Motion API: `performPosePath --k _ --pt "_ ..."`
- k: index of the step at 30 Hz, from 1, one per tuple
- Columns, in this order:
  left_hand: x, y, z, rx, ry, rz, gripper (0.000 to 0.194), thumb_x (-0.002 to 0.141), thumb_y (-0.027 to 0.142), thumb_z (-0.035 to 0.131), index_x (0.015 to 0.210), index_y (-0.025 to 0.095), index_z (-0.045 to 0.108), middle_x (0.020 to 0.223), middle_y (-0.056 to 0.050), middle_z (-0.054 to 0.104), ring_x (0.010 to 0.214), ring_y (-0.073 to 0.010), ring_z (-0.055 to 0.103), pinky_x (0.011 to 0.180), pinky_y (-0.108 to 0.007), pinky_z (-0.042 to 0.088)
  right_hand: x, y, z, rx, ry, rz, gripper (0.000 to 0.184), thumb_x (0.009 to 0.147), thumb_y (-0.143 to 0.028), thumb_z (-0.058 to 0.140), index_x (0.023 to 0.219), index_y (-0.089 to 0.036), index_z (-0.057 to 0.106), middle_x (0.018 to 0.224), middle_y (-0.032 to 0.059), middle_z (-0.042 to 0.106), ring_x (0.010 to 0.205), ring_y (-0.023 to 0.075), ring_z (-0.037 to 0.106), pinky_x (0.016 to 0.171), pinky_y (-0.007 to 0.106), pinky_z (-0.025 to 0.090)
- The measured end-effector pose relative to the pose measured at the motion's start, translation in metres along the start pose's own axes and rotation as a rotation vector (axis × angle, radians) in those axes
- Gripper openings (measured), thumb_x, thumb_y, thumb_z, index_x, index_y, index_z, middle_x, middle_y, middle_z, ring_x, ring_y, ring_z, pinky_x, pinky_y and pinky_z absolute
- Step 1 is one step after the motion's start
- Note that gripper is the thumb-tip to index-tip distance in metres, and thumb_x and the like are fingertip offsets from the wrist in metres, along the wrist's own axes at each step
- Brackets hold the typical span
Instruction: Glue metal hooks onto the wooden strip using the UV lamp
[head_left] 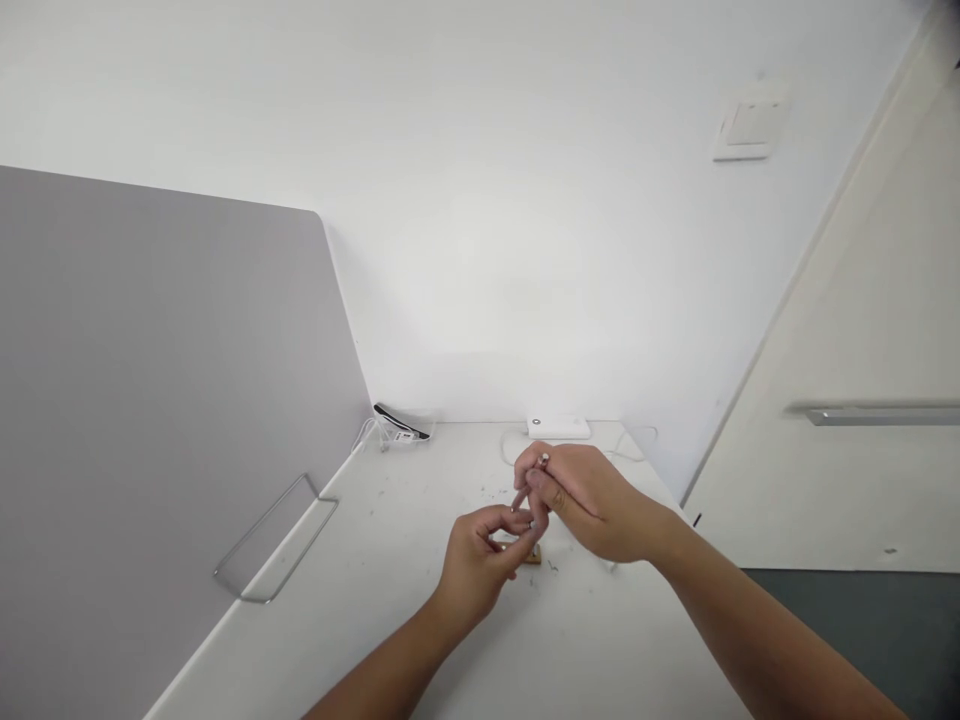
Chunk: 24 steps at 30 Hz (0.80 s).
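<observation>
Above the white table, my two hands meet, with their fingertips close together. My right hand is closed round a small slender thing, whose pale, reddish end pokes out by the thumb; its kind cannot be made out. From the lower left, my left hand pinches with thumb and forefinger near the right fingers. What lies in that pinch is too small and covered to name. Beneath the hands a small brown, wood-coloured piece shows on the table, partly hidden by the left fingers.
The white table carries scattered dark greenish bits. Against the wall lie a white box-like device with a cable and a clear case with a black strip. A grey panel and a wire frame bound the left side.
</observation>
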<state>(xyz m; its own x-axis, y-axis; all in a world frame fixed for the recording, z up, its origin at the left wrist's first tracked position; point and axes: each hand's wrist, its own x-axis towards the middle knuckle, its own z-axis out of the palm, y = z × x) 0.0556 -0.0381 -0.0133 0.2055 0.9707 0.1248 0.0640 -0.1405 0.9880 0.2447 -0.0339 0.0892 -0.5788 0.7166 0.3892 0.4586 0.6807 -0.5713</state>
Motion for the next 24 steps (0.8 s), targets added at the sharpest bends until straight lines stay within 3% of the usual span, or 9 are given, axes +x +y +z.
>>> performPosePath --k 5,9,15,18,24 --pt "0.001 0.001 0.001 -0.016 0.055 -0.052 0.036 0.073 0.043 0.086 0.094 0.014 0.083 0.079 -0.007 0.072 0.052 -0.0097 0.057 0.042 -0.019 0.045 -0.001 0.013 -0.011 -0.146 0.074 0.080 0.031 0.110 -0.032 0.032 0.091 -0.023 0.055 0.078 -0.0003 0.073 0.074 0.0181 0.067 0.077 0.033 0.047" --pt "0.000 0.002 0.001 -0.013 0.059 -0.045 0.035 0.073 0.042 0.086 0.094 0.014 0.084 0.081 -0.007 0.073 0.054 -0.0101 0.057 0.041 -0.018 0.045 -0.002 0.013 -0.017 -0.162 -0.030 0.117 0.031 0.110 -0.032 0.035 0.086 -0.023 0.053 0.069 -0.0026 0.069 0.065 0.0165 0.063 0.070 0.030 0.044" --pt "0.001 0.001 -0.001 0.002 0.014 0.007 0.023 0.079 0.036 0.080 0.078 0.013 0.079 0.076 -0.004 0.071 0.055 -0.0105 0.058 0.044 -0.019 0.046 -0.003 -0.009 -0.009 0.038 -0.206 0.014 0.036 0.110 -0.035 0.034 0.082 -0.022 0.053 0.066 -0.0026 0.066 0.057 0.0137 0.057 0.062 0.027 0.043" --pt "0.000 0.002 -0.001 0.010 -0.018 0.035 0.023 0.081 0.034 0.078 0.071 0.014 0.075 0.070 -0.002 0.068 0.056 -0.0104 0.059 0.046 -0.018 0.047 -0.002 -0.014 -0.002 0.064 -0.142 -0.015 0.036 0.111 -0.035 0.031 0.088 -0.022 0.055 0.074 -0.0004 0.071 0.066 0.0152 0.063 0.069 0.029 0.046" --pt "0.000 0.003 0.001 -0.029 0.055 -0.041 0.034 0.073 0.043 0.086 0.092 0.015 0.083 0.080 -0.005 0.072 0.053 -0.0101 0.058 0.041 -0.019 0.045 0.001 0.004 0.000 -0.066 0.109 0.102 0.028 0.111 -0.036 0.032 0.100 -0.024 0.055 0.071 -0.0018 0.069 0.075 0.0187 0.068 0.074 0.032 0.048"
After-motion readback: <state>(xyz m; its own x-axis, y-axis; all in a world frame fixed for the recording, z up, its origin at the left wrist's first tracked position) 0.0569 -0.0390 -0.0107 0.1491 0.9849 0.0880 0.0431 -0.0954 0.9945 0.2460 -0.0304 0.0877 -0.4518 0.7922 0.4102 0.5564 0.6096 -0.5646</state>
